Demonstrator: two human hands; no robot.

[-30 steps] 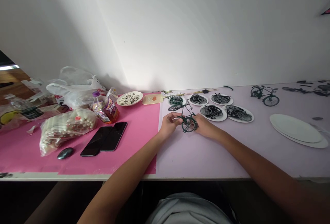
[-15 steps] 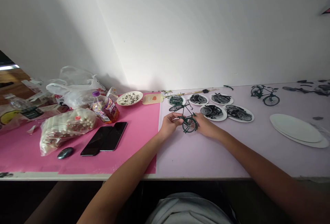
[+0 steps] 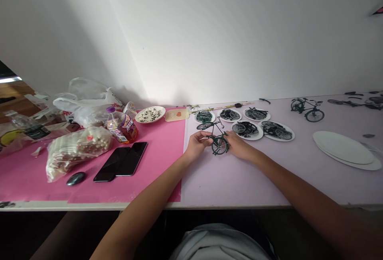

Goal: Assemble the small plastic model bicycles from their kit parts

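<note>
A dark green model bicycle (image 3: 220, 145) is held between both my hands over the lilac part of the table, its near wheel towards me. My left hand (image 3: 196, 144) grips the frame from the left with thumb and fingers. From the right, my right hand (image 3: 237, 145) has its fingers closed at the rear part by the near wheel; the fingertips are partly hidden behind it. Just beyond are white plates of small bicycle parts: green ones on one plate (image 3: 197, 119), black and grey wheels and pieces on others, such as the nearest plate (image 3: 259, 136).
A second model bicycle (image 3: 314, 115) stands at the right, behind stacked white oval plates (image 3: 321, 145). On the pink left side lie two phones (image 3: 131, 160), a dark mouse (image 3: 76, 178), a bag of white sticks (image 3: 77, 148), a drink bottle (image 3: 124, 126) and a plate (image 3: 150, 121) of small pieces.
Almost nothing differs. Both hands keep hold of the model bicycle in the same spot, with only a very slight shift of the fingers and the view.
</note>
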